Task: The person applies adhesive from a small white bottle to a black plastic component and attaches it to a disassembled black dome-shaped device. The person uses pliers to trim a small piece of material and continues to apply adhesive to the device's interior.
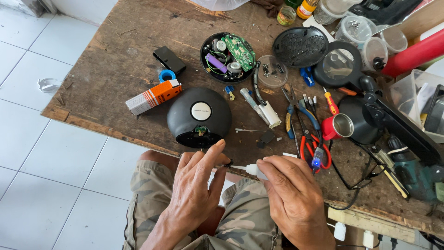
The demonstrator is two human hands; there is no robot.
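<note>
At the bottom centre of the frame, a very small black part (228,163) is pinched between the thumb and fingers of the left hand (198,185). The right hand (290,193) is closed around a small white glue tube (252,170), and the thin nozzle of the tube is pointed left, so that its tip touches the small black part or is just beside it. Both hands are held over the near edge of the wooden table (115,69), above the lap in camouflage shorts (240,222).

Just above the left hand, a round black shell (199,118) with a white round label is placed on the table. Higher, near the upper centre, an open black housing (227,57) with a green circuit board is seen. An orange and white box (153,96) is laid to the left of the round shell. To the right of the hands, pliers (303,121) with blue handles and a red metal cup (338,126) are found.
</note>
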